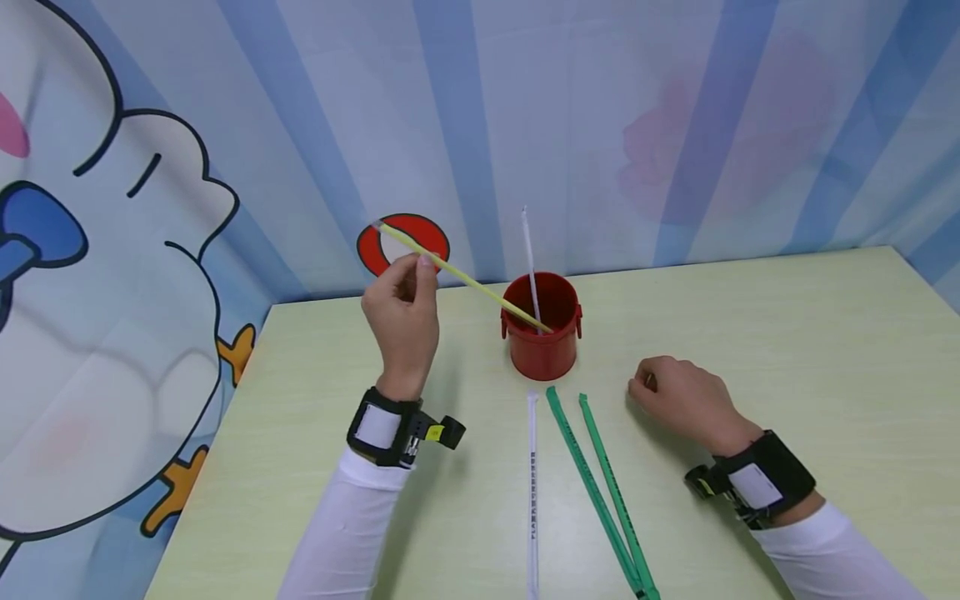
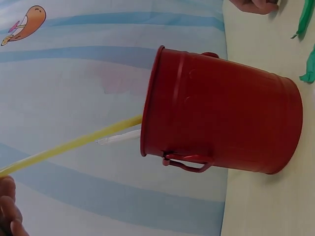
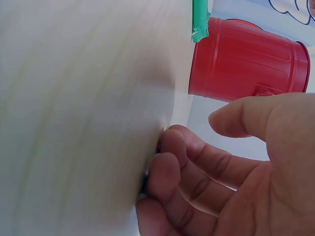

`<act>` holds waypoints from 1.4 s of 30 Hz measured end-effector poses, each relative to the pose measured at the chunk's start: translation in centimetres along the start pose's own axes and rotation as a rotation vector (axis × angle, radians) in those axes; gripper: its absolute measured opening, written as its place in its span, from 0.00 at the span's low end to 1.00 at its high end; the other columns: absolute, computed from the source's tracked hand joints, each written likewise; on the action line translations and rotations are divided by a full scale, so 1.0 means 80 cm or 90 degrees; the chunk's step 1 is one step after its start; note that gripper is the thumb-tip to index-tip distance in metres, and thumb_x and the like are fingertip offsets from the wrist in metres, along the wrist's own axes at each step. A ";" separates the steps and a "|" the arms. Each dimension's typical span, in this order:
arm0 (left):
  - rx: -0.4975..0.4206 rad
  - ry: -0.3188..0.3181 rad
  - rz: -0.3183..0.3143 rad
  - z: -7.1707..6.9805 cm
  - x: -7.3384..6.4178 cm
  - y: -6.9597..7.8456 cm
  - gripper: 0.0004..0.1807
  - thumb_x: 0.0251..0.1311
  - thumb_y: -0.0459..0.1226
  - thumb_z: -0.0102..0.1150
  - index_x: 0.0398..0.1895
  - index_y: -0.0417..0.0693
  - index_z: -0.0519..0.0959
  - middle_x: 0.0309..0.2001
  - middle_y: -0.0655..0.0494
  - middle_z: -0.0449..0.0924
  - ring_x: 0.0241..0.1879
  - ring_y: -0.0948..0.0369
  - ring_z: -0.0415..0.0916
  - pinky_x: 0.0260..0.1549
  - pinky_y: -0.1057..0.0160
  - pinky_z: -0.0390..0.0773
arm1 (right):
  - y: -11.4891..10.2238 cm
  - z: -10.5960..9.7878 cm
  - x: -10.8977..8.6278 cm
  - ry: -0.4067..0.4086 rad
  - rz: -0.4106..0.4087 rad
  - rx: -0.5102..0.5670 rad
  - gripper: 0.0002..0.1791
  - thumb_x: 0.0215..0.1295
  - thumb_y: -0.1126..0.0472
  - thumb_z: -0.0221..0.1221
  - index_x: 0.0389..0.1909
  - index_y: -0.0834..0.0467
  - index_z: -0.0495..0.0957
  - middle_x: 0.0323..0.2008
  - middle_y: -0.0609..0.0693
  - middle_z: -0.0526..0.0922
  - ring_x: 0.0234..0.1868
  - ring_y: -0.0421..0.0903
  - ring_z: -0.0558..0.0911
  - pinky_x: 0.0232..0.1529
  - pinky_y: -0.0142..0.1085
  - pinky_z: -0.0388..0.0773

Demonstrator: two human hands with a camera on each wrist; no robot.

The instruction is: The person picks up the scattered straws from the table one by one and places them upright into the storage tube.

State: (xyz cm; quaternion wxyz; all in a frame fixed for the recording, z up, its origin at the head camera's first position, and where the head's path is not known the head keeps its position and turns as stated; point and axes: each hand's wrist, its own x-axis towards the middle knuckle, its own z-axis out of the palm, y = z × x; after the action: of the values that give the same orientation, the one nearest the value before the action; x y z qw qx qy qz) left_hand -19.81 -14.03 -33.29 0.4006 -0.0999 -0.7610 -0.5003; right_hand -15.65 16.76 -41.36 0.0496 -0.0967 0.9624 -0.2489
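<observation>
My left hand (image 1: 405, 312) pinches a yellow wrapped straw (image 1: 465, 277) between thumb and fingers. The straw slants down to the right, its lower end inside a small red bucket (image 1: 543, 354). In the left wrist view the yellow straw (image 2: 74, 143) crosses the rim of the bucket (image 2: 221, 110), and a few fingertips (image 2: 9, 206) show at the lower left. A white straw (image 1: 529, 250) leans in the same bucket. My right hand (image 1: 686, 400) rests on the table to the bucket's right, fingers loosely curled and holding nothing, as the right wrist view (image 3: 221, 172) also shows.
In front of the bucket on the pale table (image 1: 825, 350) lie a white wrapped straw with printing (image 1: 532, 492) and two green wrapped straws (image 1: 592, 475) (image 1: 617, 492), which meet near the front. A patterned blue-and-white curtain (image 1: 525, 125) hangs behind.
</observation>
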 end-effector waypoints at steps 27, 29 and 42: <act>0.107 -0.195 -0.127 0.012 -0.008 -0.006 0.15 0.73 0.41 0.55 0.46 0.39 0.86 0.33 0.45 0.87 0.26 0.54 0.75 0.23 0.66 0.71 | -0.002 -0.001 0.000 -0.014 0.006 0.000 0.14 0.70 0.55 0.57 0.31 0.61 0.81 0.20 0.48 0.76 0.22 0.44 0.72 0.23 0.35 0.64; 0.107 -0.198 -0.134 0.012 -0.008 -0.006 0.15 0.73 0.41 0.55 0.47 0.40 0.86 0.33 0.46 0.87 0.27 0.54 0.76 0.23 0.66 0.71 | -0.002 -0.002 -0.001 -0.013 0.005 0.002 0.14 0.70 0.55 0.57 0.32 0.61 0.81 0.20 0.48 0.76 0.22 0.44 0.72 0.23 0.35 0.64; 0.147 -0.254 -0.157 0.008 -0.010 -0.012 0.14 0.68 0.37 0.55 0.51 0.45 0.86 0.38 0.47 0.88 0.26 0.54 0.78 0.22 0.65 0.71 | -0.001 0.000 0.000 -0.009 0.004 0.002 0.14 0.70 0.54 0.58 0.31 0.60 0.80 0.19 0.48 0.74 0.22 0.43 0.71 0.23 0.35 0.63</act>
State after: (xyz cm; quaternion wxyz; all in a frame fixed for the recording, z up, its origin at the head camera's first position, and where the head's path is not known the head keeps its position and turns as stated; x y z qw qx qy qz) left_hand -20.11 -13.75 -34.59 0.1872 -0.0566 -0.8834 -0.4259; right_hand -15.63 16.70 -41.32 0.0576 -0.0950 0.9619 -0.2499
